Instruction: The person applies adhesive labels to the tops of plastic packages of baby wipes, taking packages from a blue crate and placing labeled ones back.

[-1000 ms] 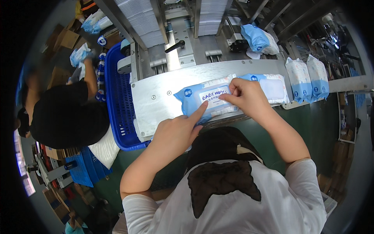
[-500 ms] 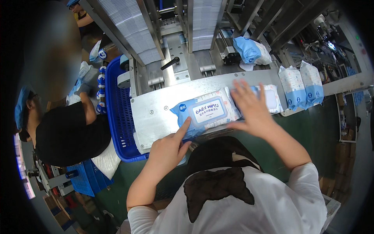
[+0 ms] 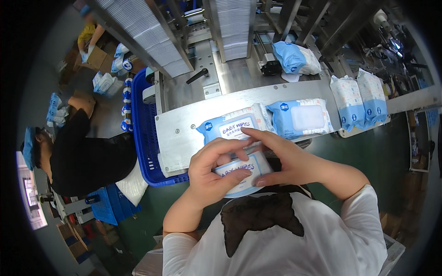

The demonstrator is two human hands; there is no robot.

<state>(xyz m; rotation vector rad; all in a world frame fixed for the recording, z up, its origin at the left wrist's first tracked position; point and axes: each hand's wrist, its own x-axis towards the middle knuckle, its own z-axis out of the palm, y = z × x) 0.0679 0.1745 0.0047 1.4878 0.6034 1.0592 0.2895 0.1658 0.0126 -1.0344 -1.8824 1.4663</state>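
So, both hands clamped on one wipes pack [image 3: 239, 177] near chest: left hand [image 3: 209, 177] curled around it, right hand [image 3: 285, 161] fingers flat across. Blue crate [image 3: 142, 138] beside table [image 3: 179, 133], contents hidden.

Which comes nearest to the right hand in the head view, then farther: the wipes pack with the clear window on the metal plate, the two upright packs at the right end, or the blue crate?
Measured from the right hand:
1. Windowed wipes pack, lying just above the hand on the metal plate.
2. Two upright packs, farther up and right, at the plate's end.
3. Blue crate, far across on the left, past the left hand.
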